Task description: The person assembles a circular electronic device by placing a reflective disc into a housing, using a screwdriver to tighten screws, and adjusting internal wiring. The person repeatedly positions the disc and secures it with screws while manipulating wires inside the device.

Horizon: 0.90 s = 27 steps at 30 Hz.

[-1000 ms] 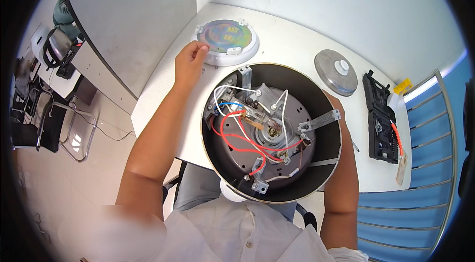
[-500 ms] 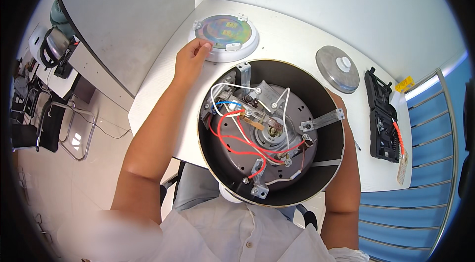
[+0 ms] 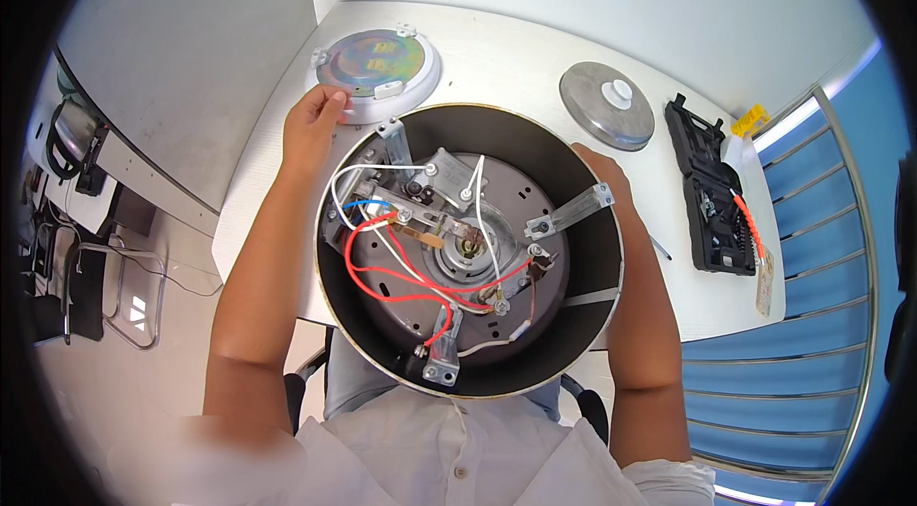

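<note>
An upturned rice cooker body stands in front of me at the table's near edge, its underside open. Inside are a grey metal pan, red, white and blue wires and several metal brackets. My right hand holds the outer wall on the right; its fingertips are hidden behind the shell. Beyond the cooker's left side, my left hand is closed in a pinch beside the round white base cover. Whatever that pinch holds, if anything, is too small to make out.
A metal lid with a white knob lies on the white table at the far right. Near it are an open black tool case, an orange flexible shaft and a pen-like tool. A metal railing borders the right side.
The whole view has shifted, so the cooker, base cover and tools appear further left. Both hands keep nearly the same places relative to the cooker and cover.
</note>
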{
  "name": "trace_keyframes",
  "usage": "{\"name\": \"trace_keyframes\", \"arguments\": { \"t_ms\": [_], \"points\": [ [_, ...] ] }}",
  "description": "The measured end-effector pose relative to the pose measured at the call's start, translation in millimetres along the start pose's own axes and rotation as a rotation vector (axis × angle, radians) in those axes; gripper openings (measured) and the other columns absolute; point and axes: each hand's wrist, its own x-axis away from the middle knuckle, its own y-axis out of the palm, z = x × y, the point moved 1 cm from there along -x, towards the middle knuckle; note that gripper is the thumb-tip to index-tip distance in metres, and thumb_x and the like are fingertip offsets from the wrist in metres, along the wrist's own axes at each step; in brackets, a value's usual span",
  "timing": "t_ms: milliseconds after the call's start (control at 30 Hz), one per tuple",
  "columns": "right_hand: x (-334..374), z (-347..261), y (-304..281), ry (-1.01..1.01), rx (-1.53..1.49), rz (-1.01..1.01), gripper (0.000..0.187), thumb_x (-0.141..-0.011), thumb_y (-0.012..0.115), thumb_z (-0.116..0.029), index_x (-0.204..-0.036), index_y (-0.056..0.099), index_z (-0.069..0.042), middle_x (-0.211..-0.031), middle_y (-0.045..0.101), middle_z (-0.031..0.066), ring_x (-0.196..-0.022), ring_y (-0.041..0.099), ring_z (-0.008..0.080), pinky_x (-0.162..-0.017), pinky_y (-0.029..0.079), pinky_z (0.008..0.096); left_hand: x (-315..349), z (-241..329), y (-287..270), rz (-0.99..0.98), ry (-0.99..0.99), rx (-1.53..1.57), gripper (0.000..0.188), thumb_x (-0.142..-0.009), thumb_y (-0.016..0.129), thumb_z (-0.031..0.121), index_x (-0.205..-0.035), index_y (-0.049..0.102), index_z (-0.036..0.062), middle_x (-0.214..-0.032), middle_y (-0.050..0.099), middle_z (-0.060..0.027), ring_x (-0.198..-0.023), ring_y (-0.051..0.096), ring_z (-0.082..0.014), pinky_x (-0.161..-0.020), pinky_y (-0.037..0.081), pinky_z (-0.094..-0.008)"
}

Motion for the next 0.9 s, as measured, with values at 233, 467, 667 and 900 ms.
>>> {"name": "trace_keyframes", "arguments": {
  "t_ms": [233, 467, 667, 900],
  "points": [
    [1, 1, 0, -0.005, -0.016, 0.001, 0.015, -0.083, 0.051, -0.013, -0.096, 0.058, -0.01, -0.087, 0.065, 0.0154, -0.084, 0.062, 0.0332, -0.072, 0.046, 0.0395, 2, 1, 0, 0.007, 0.025, -0.004, 0.02, -0.093, 0.049, 0.023, -0.097, 0.061, 0.0067, -0.085, 0.06, 0.0022, -0.069, 0.049, -0.0039, -0.062, 0.039, -0.019],
    [1, 0, -2, 0.02, -0.021, -0.013, 0.016, -0.084, 0.051, -0.012, -0.097, 0.058, -0.01, -0.087, 0.065, 0.0155, -0.085, 0.062, 0.0333, -0.073, 0.046, 0.04, 2, 5, 1, 0.004, 0.01, -0.004, 0.021, -0.093, 0.049, 0.023, -0.098, 0.061, 0.0069, -0.084, 0.06, 0.0027, -0.069, 0.049, -0.0037, -0.062, 0.038, -0.019],
    [-1, 3, 1, 0.0, 0.001, 0.005, 0.016, -0.082, 0.054, -0.013, -0.097, 0.058, -0.009, -0.087, 0.065, 0.0158, -0.085, 0.061, 0.0338, -0.073, 0.046, 0.0404, 4, 9, 3, 0.035, -0.02, -0.003, 0.02, -0.09, 0.053, 0.022, -0.096, 0.063, 0.0057, -0.082, 0.059, 0.0028, -0.072, 0.049, -0.0064, -0.061, 0.038, -0.0217],
    [0, 0, -1, 0.011, -0.027, -0.009, 0.023, -0.076, 0.065, -0.017, -0.096, 0.058, -0.009, -0.087, 0.065, 0.0146, -0.085, 0.061, 0.0338, -0.074, 0.047, 0.0411, 3, 4, -1, 0.015, -0.02, -0.036, 0.023, -0.093, 0.05, 0.027, -0.098, 0.061, 0.0074, -0.086, 0.062, 0.0017, -0.071, 0.049, -0.0042, -0.062, 0.038, -0.0195]
  ]
}}
